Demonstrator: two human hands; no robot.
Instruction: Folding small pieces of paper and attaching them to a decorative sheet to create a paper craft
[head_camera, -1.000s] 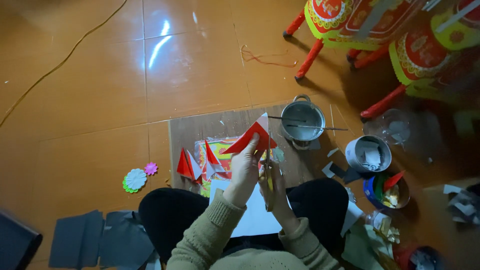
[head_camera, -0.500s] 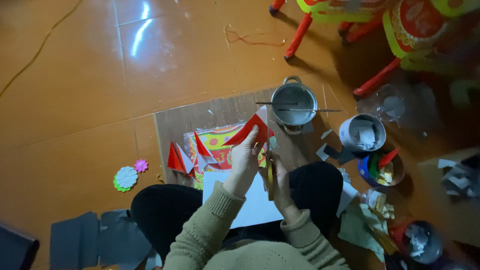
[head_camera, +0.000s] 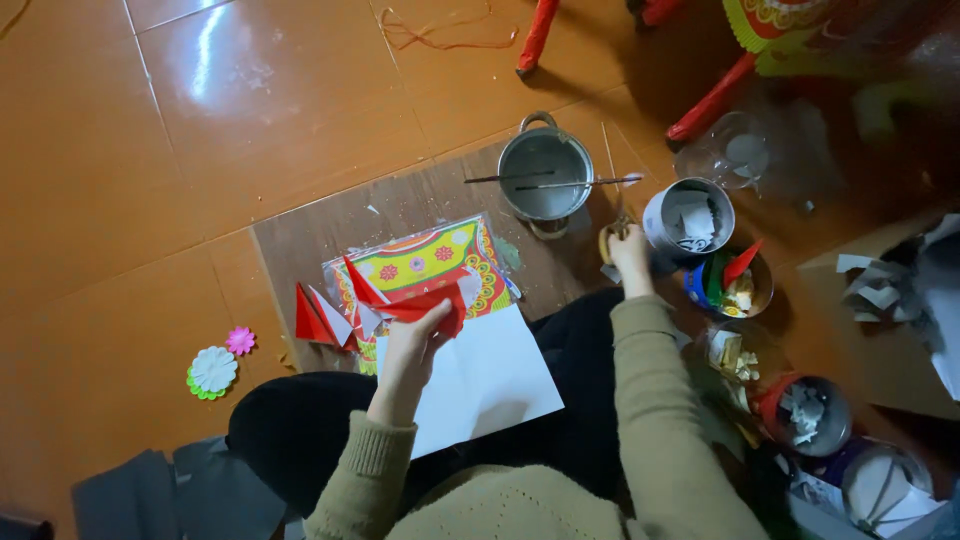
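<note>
One view only, head camera, so I note it alone. Left hand (head_camera: 412, 345) pinches a folded red paper piece (head_camera: 425, 303) over the white sheet (head_camera: 490, 380) on the lap, lifted clear, I judge, for working. Right hand (head_camera: 630, 252) reaches to yellow-handled scissors (head_camera: 612, 235) beside the steel pot (head_camera: 545, 175); its grip I cannot tell.

Left hand (head_camera: 412, 340) pinching a red paper piece (head_camera: 432, 303) over the white sheet (head_camera: 490, 380), right hand (head_camera: 630, 255) on scissors (head_camera: 612, 236) at the brown board's (head_camera: 310, 240) right edge, beside the steel pot (head_camera: 545, 175).
</note>
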